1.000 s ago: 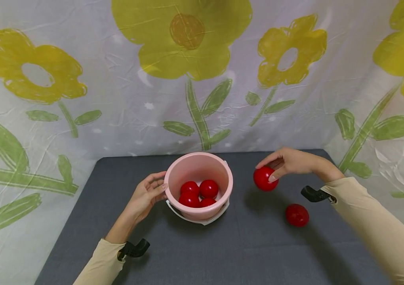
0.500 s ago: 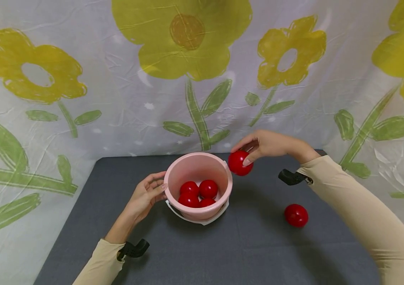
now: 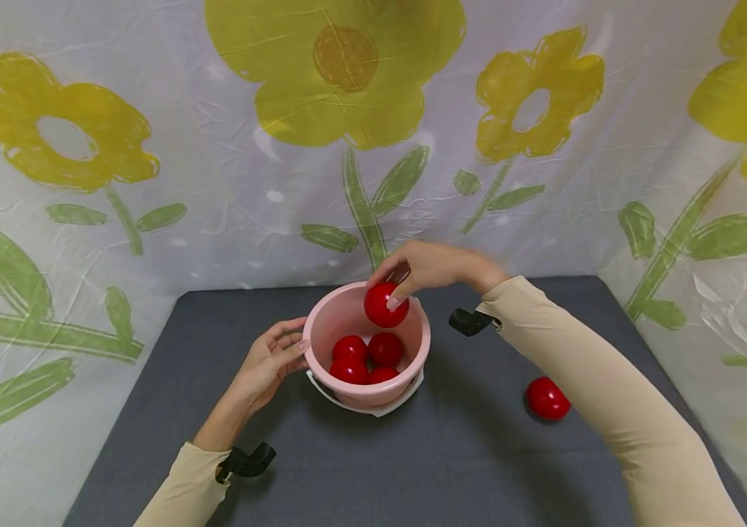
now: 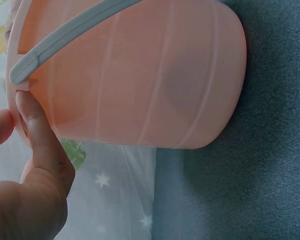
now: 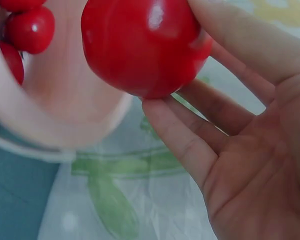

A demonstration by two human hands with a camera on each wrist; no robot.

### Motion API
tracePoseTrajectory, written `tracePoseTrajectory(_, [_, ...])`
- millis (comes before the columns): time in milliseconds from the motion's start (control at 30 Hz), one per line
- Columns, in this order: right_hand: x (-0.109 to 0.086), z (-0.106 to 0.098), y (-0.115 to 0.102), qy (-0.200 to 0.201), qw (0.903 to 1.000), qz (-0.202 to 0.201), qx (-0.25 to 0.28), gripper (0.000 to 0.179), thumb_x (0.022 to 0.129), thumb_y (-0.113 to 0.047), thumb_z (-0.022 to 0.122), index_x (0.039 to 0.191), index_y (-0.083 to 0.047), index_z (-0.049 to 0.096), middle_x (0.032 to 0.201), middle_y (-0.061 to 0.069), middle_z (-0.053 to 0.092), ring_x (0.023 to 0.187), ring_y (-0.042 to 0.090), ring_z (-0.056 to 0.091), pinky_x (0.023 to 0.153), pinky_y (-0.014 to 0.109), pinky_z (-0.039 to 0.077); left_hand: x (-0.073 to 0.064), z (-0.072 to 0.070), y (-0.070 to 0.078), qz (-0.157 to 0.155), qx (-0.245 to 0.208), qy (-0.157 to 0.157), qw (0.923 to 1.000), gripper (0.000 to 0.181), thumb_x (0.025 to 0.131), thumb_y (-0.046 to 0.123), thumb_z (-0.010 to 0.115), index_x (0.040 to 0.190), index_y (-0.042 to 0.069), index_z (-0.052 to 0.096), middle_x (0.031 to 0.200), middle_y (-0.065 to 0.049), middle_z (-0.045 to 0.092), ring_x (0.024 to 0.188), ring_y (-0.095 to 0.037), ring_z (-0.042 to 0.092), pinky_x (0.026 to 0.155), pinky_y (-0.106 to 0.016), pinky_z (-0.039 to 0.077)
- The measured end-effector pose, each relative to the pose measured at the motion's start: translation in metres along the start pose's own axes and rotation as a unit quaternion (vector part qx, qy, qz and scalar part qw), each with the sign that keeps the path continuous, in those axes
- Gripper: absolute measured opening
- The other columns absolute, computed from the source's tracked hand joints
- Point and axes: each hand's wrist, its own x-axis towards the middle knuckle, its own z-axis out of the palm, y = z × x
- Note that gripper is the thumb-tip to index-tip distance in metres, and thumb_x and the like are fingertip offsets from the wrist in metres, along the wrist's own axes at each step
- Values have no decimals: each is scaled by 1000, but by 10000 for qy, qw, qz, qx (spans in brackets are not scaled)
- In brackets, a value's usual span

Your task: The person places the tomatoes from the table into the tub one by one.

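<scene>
A pink bucket point(image 3: 373, 396) stands upright mid-table, with several smooth, round red tomatoes point(image 3: 349, 359) inside. My left hand point(image 3: 271, 362) pinches its rim on the left; in the left wrist view, the fingers sit just beside the joint of the white handle point(image 4: 70, 37). Over the bucket's far right part, my right hand point(image 3: 429, 265) holds another tomato point(image 3: 386, 306) between thumb and fingertips. That tomato point(image 5: 145, 45) shows up close in the right wrist view, apart from those below. One more tomato point(image 3: 548, 399) lies on the table to the right, partly behind the right sleeve.
A dark grey cloth covers the table point(image 3: 466, 468). White curtains point(image 3: 248, 219) printed with yellow flowers rise behind it and at both sides. The bucket's handle hangs down on the near side. Each wrist carries a black camera mount point(image 3: 470, 322).
My right hand has carried its tomato leftward from the right side of the table to above the bucket's opening. The left hand and bucket have stayed in place.
</scene>
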Motion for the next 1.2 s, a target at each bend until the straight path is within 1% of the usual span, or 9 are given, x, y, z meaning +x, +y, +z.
tracePoseTrajectory(100, [14,7,2,-88,10000,-20,-24,42,85,-15,77,126,-17,69,123,2,69,110,20,65,89,32,60,0,0,1,-2,16,-5,10000,56,96,6,62,144,-4,35,116,-3,64,89,-8,67,76,-21,60])
tracePoseTrajectory(333, [38,22,2,-234,9995,-229,52,42,85,-11,76,127,-8,68,125,7,69,111,24,66,89,32,59,0,0,2,-47,2,37,10000,56,96,5,62,144,-4,36,116,-4,64,86,-6,67,75,-20,60])
tracePoseTrajectory(533, [51,34,2,-359,9990,-276,29,42,86,-11,75,127,-9,67,126,7,69,114,24,65,94,32,58,-1,1,2,-83,-56,43,9999,56,96,5,62,144,-4,35,116,-4,63,87,-6,67,74,-20,59])
tracePoseTrajectory(667, [56,41,1,-367,9991,-217,-8,41,86,-10,75,127,-10,68,125,6,69,114,23,65,94,31,58,-1,1,2,-81,-46,19,10000,56,96,5,62,145,-4,35,116,-4,62,88,-7,66,75,-20,59])
tracePoseTrajectory(800, [58,45,0,-308,9992,-254,-97,38,87,-8,74,125,-7,68,124,10,70,114,27,65,96,30,57,-1,1,2,-69,-40,5,10000,56,96,6,62,145,-4,34,116,-4,62,89,-7,66,75,-21,60])
tracePoseTrajectory(900, [58,45,-1,-295,9989,-324,-158,37,88,-7,73,124,-5,68,124,14,70,115,29,65,97,31,56,-1,1,1,-69,-31,13,10000,56,96,6,62,144,-4,35,116,-4,62,88,-8,66,75,-21,59])
tracePoseTrajectory(1033, [57,45,-1,-285,9987,-360,-212,36,89,-7,72,125,-5,68,125,14,69,115,29,65,97,31,56,-1,1,0,-74,-28,26,10000,57,96,7,63,144,-3,35,116,-4,62,89,-8,66,75,-21,59])
tracePoseTrajectory(1200, [52,41,1,-194,9989,-421,-122,37,88,-8,73,125,-4,68,125,15,69,115,31,65,97,31,56,0,1,0,-54,-30,37,10000,57,96,6,63,144,-4,35,116,-4,62,89,-7,66,76,-21,59])
